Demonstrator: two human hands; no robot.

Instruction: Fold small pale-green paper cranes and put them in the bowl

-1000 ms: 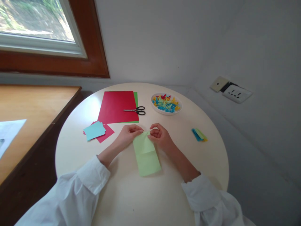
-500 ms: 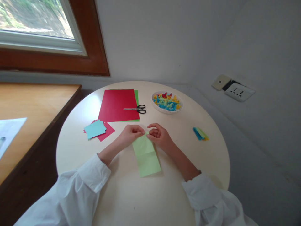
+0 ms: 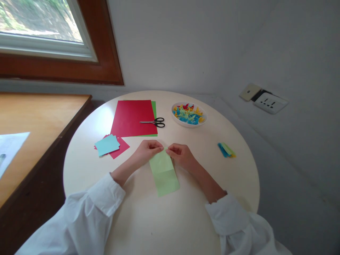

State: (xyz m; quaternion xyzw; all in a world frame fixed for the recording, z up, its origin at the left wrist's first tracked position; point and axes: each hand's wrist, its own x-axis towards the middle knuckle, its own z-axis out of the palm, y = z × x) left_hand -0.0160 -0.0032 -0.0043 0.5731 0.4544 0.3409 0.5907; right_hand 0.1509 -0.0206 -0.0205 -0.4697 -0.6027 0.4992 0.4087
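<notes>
Two white cloth sleeves (image 3: 106, 193) flank a creased, pale green paper strip (image 3: 166, 180) over a round white table (image 3: 148, 219). The left hand (image 3: 147, 153) and right hand (image 3: 182, 156) each pinch its far end. Leftward, pale blue paper pieces (image 3: 107, 145) overlap crimson paper pieces (image 3: 123, 148); rightward lie small blue, green and yellow papers (image 3: 225, 150). Beyond the hands, black-handled metal scissors (image 3: 153, 122) overlap a large red paper sheet (image 3: 131, 118), near a white oval dish (image 3: 187, 125) of coloured paper cut-outs (image 3: 188, 114).
</notes>
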